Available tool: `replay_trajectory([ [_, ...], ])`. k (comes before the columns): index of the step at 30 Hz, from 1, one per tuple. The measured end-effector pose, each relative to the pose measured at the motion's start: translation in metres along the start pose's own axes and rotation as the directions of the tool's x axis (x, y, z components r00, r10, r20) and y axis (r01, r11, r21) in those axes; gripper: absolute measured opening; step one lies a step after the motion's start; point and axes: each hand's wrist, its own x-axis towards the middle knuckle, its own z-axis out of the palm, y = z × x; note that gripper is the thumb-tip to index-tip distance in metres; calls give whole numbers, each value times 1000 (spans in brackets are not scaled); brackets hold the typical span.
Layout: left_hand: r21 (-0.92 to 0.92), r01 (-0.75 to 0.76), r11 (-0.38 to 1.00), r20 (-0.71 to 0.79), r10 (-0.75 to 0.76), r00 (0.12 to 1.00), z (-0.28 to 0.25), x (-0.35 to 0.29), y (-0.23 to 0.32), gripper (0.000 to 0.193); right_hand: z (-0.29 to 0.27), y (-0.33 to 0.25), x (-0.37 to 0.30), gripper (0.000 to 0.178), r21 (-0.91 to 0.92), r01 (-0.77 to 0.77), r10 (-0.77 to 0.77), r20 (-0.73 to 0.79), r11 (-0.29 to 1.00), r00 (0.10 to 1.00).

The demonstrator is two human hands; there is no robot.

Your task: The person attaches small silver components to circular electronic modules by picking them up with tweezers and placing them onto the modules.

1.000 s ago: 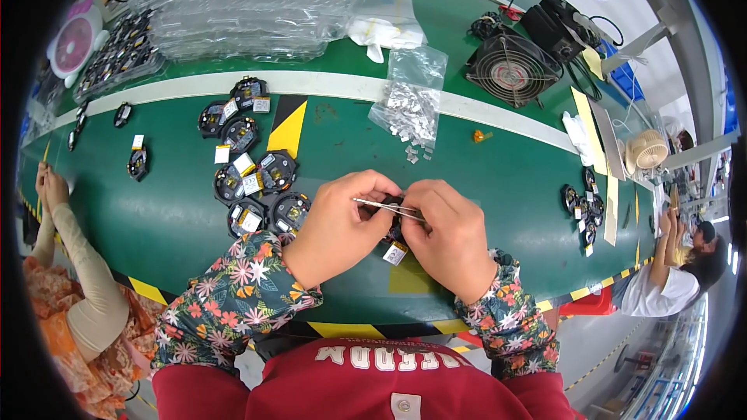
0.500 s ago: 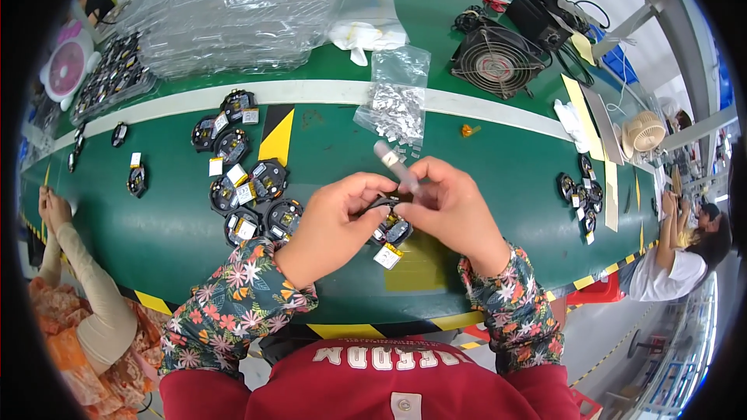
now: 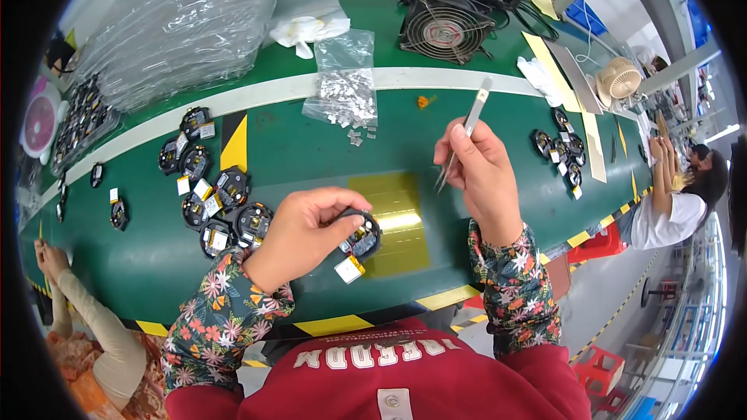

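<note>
My left hand point(image 3: 299, 233) grips a round black device housing point(image 3: 372, 243) by its rim, thumb on top and fingers around the far side. Inside the housing a circuit board shows, and a silver battery point(image 3: 349, 269) with a yellow end hangs at its near side. Metal tweezers point(image 3: 471, 115) are pinched in my right hand point(image 3: 489, 183), up and to the right of the housing. Their tips point down toward the table, with nothing visible between them. A shiny yellow film point(image 3: 401, 253) lies on the green table, partly under the housing.
More black housings with batteries point(image 3: 232, 187) cluster left of my left hand, others point(image 3: 562, 148) at the right. Beyond lies a clear bag point(image 3: 346, 58) of small whitish pieces, some spilled. Stacked clear trays point(image 3: 187, 31) and a black fan point(image 3: 443, 31) stand behind. Co-workers sit on both sides.
My right hand has moved away from the housing, up and to the right, with the tweezers. My left hand still holds the housing. The whole view has shifted somewhat.
</note>
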Motion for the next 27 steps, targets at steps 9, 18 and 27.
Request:
replay_trajectory([
  [9,421,-222,879,146,176,974,22,5,-4,15,-19,21,3,16,26,-28,27,44,999,999],
  [18,560,-389,731,170,358,918,25,19,-15,16,-18,27,8,16,13,-8,8,-30,1000,1000],
  [27,524,-420,741,171,392,904,25,21,-16,18,-16,32,12,15,2,-17,17,-47,1000,999],
])
